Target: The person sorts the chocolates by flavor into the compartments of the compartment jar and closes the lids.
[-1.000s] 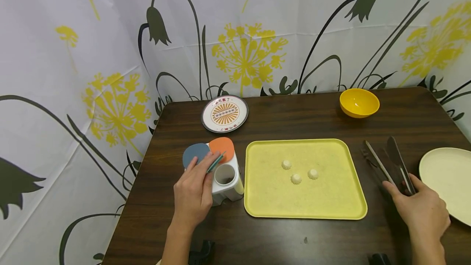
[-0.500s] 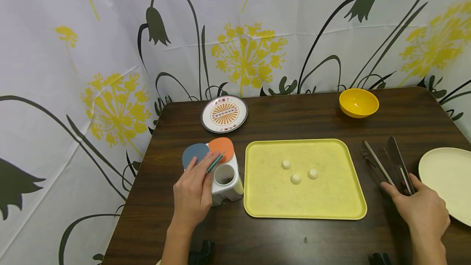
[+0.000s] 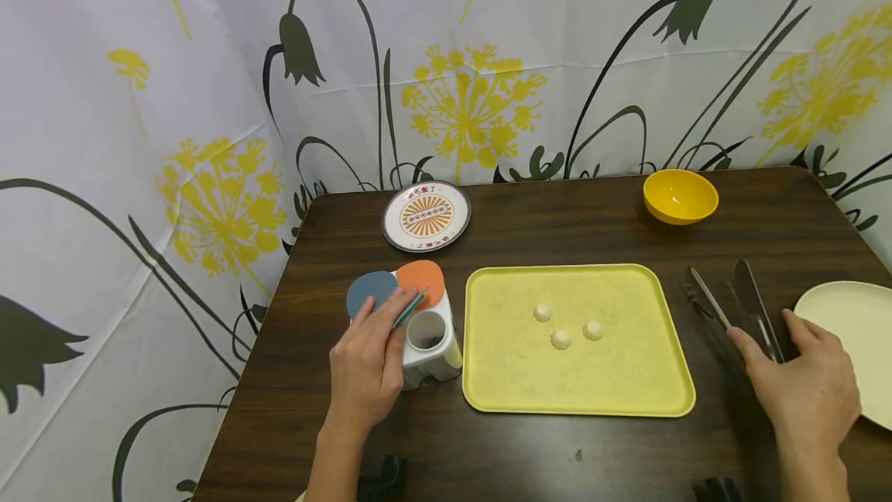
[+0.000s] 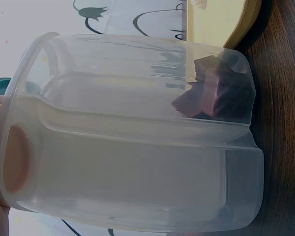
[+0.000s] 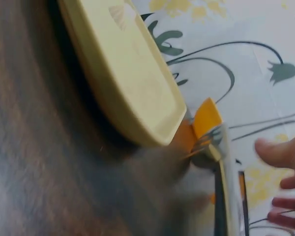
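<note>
My left hand (image 3: 369, 359) holds the top of a clear lidded container (image 3: 446, 355), beside a raised teal lid (image 3: 409, 308). A blue lid (image 3: 369, 290) and an orange lid (image 3: 421, 281) cover other compartments; one round compartment (image 3: 427, 331) is uncovered. Through the container's wall, the left wrist view shows several dark reddish cubes (image 4: 214, 88). On the right, a fork (image 3: 711, 297) and a table knife (image 3: 751, 297) lie close together by my right hand (image 3: 808, 386). Its thumb and fingers are spread, apart from the cutlery in the right wrist view; the handles are partly hidden.
Between the hands lies a yellow tray (image 3: 502, 378) bearing three small white pieces (image 3: 560, 339). A patterned plate (image 3: 427, 216) and a yellow bowl (image 3: 680, 196) stand at the back. At the right edge is a cream plate (image 3: 850, 316). A patterned cloth (image 3: 557, 60) hangs behind the table.
My right hand has let go of the fork and knife, its fingers spreading and shifting slightly right. My left hand and the container look unchanged.
</note>
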A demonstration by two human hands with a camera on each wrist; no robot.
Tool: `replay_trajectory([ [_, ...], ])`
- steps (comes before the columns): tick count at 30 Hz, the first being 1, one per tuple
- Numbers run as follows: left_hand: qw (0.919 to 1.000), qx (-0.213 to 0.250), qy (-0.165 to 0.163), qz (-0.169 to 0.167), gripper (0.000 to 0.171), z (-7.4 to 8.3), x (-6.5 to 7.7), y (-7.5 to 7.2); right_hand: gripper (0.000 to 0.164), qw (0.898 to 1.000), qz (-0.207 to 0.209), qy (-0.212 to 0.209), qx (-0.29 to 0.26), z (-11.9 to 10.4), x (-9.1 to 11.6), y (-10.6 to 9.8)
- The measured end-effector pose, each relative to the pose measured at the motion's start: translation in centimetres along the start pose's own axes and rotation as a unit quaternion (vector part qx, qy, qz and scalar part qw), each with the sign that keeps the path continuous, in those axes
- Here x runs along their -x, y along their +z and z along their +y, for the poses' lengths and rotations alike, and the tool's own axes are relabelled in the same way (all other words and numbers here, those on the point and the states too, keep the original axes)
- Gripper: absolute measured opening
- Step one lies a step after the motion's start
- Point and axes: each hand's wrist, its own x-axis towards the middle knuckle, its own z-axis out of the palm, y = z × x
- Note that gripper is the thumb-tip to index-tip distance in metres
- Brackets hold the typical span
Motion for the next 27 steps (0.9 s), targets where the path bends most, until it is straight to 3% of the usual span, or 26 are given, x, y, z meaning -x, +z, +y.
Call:
replay_trajectory([
  [3, 1.0, -0.002, 0.0, 0.002, 0.04, 0.0, 0.0, 0.0, 0.061, 0.993, 0.055, -0.088, -0.051, -1.4, 0.2, 0.2],
  [5, 1.0, -0.002, 0.0, 0.002, 0.04, 0.0, 0.0, -0.1, 0.058, 0.981, 0.072, -0.151, -0.096, -2.5, 0.4, 0.6],
  [9, 1.0, -0.002, -0.002, 0.0, 0.04, 0.0, 0.1, -0.1, 0.059, 0.949, 0.056, -0.266, -0.157, -5.1, 1.2, 1.8],
  [13, 1.0, 0.0, -0.001, -0.002, 0.04, 0.0, 0.1, 0.0, 0.06, 0.918, 0.012, -0.362, -0.163, -8.0, 2.6, 3.1],
  [21, 1.0, -0.004, -0.002, -0.003, 0.041, -0.1, 0.2, 0.0, 0.066, 0.857, -0.109, -0.47, -0.181, -13.7, 5.7, 4.8],
  [27, 1.0, -0.004, 0.0, -0.003, 0.04, -0.2, 0.1, 0.1, 0.071, 0.814, -0.161, -0.519, -0.205, -17.0, 7.4, 5.7],
])
